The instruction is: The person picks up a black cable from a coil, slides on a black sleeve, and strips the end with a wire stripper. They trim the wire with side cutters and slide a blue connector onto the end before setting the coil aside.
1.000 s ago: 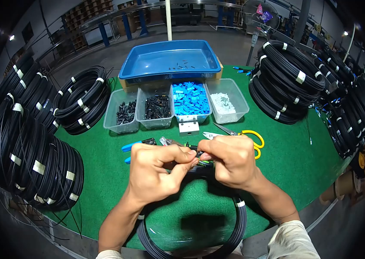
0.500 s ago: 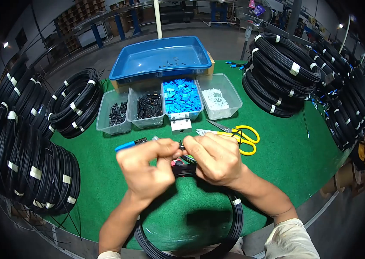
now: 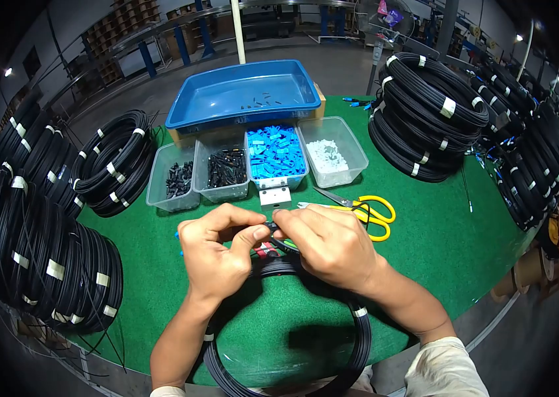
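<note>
My left hand (image 3: 218,250) and my right hand (image 3: 329,243) meet above the near middle of the table. Between their fingertips is a small black connector part (image 3: 271,226), pinched from both sides and largely covered by the fingers. Below the hands lies a coil of black cable (image 3: 363,337), bound with white tape, its top passing under my wrists. A red-handled tool (image 3: 266,250) shows partly in the gap beneath my fingers. Just beyond the right hand are yellow-handled scissors (image 3: 380,217).
Clear bins hold black parts (image 3: 228,169), blue clips (image 3: 276,152) and small white pieces (image 3: 327,155). Behind them stands a blue tray (image 3: 243,92). A white block (image 3: 275,197) sits before the bins. Cable coils are stacked at left (image 3: 48,258) and right (image 3: 428,119).
My left hand has turned slightly, its thumb and index finger now reaching further along the black part. It covers most of the blue object behind it. The right hand stays nearly in place.
</note>
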{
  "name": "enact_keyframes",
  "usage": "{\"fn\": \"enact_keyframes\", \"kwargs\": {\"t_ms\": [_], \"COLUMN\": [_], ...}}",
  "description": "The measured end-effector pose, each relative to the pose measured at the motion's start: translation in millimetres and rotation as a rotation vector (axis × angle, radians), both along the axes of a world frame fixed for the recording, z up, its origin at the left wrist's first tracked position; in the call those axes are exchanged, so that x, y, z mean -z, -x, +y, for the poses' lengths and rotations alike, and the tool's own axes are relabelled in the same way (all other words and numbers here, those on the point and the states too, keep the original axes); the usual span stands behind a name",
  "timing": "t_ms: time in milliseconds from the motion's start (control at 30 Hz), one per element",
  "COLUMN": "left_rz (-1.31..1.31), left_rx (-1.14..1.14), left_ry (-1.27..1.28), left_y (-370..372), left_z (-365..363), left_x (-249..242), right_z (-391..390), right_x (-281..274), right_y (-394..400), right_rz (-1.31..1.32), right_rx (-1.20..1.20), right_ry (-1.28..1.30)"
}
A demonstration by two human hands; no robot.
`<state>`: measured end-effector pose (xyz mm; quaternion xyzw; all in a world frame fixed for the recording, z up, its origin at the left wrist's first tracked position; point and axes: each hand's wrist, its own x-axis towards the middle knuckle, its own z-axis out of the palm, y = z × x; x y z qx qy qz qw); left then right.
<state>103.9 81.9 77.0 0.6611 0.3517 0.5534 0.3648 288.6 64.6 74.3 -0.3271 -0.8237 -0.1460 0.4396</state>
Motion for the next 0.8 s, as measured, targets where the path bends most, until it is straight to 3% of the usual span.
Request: {"fn": "enact_keyframes", "kwargs": {"t_ms": [67,167,300,433,500,533,633,700,767,800], "left_rz": [-0.009,-0.018,0.103,0.207,0.404,0.397,0.430,0.244,0.163,0.164], "left_rx": [0.014,-0.006,-0.183,-0.215,-0.240,-0.235,-0.139,-0.144,-0.112,-0.115], "left_ry": [0.045,-0.183,-0.405,-0.555,-0.760,-0.820,-0.702,-0.445,-0.205,-0.206], "left_y": [0,-5,-12,-12,-13,-16,-10,-7,-3,-3], "left_z": [-5,-9,-13,-9,-7,-6,-6,-1,-2,-3], "left_x": [-5,2,12,16,19,21,10,14,4,3], "right_z": [1,1,-8,-8,-1,7,2,0,-1,4], "right_x": [3,4,6,2,-6,-4,-16,-12,-7,0], "right_y": [2,4,7,11,0,-4,-11,-8,-6,-4], "right_rz": [-0.014,0.025,0.054,0.331,0.515,0.542,0.392,0.299,0.067,0.015], "right_rx": [0.024,-0.012,0.030,-0.022,-0.093,-0.189,-0.111,-0.192,-0.085,-0.068], "right_ry": [-0.096,-0.238,-0.092,0.216,1.151,1.269,1.161,0.609,0.228,0.005]}}
